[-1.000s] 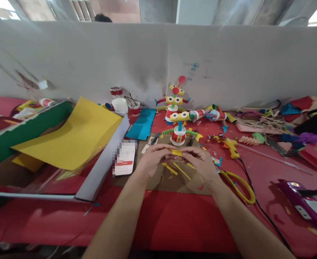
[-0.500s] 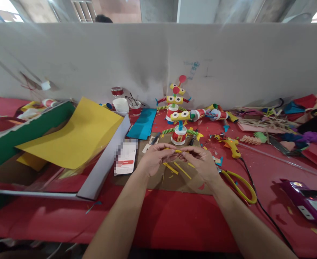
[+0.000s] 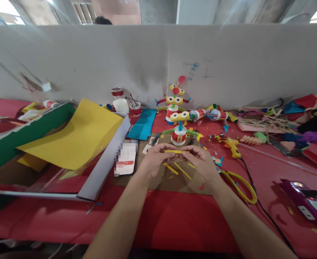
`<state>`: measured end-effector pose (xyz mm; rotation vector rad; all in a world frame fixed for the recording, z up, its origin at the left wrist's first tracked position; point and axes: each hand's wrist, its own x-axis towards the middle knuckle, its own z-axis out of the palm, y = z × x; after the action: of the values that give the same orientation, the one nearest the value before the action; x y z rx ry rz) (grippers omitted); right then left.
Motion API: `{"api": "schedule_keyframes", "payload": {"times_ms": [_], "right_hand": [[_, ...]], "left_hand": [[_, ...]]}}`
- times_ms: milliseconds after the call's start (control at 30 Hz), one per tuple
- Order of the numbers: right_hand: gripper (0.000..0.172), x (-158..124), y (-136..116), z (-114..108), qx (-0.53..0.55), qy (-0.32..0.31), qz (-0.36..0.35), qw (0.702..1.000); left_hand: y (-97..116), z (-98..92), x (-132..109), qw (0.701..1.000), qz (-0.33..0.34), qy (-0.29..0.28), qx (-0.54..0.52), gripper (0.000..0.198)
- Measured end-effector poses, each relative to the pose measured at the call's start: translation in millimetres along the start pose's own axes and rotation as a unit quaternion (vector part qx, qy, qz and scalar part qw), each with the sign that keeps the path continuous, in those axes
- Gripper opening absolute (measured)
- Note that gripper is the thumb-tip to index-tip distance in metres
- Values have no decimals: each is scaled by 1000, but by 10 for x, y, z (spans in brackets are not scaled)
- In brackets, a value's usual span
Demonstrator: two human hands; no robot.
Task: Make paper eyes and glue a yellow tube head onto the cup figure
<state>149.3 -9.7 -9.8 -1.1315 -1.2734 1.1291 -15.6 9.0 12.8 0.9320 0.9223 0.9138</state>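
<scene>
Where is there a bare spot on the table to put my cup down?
The red tablecloth near the table's front edge, between the two forearms, is bare. The far side is crowded: paper-cup figures, glue gun, scraps. Yellow scissors lie beside the right hand, a phone beside the left hand.

Between both hands a matt yellow paper strip [image 3: 174, 151]; under them rough brown cardboard [image 3: 171, 180] on smooth red cloth [image 3: 174, 223].

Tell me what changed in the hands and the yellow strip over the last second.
Little moved. Both hands, left hand and right hand, kept their pinch on the yellow paper strip, which turned slightly: edge-on half a second ago, it now shows as a flat, level band between the fingertips. The loose yellow strips on the cardboard, the scissors and the glue gun stayed put.
</scene>
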Motion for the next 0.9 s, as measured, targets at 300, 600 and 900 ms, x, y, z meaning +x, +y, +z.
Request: {"api": "schedule_keyframes", "payload": {"times_ms": [300, 600, 900], "right_hand": [[19, -13, 84, 18, -63, -10, -44, 997], [17, -38, 108, 20, -176, -7, -19, 984], [10, -114, 180, 106, -476, -142, -100, 862]], "left_hand": [[-69, -32, 48, 973, 83, 24, 212, 11], [-4, -213, 91, 914, 171, 161, 330, 4], [127, -274, 53, 940, 165, 237, 183, 6]]}}
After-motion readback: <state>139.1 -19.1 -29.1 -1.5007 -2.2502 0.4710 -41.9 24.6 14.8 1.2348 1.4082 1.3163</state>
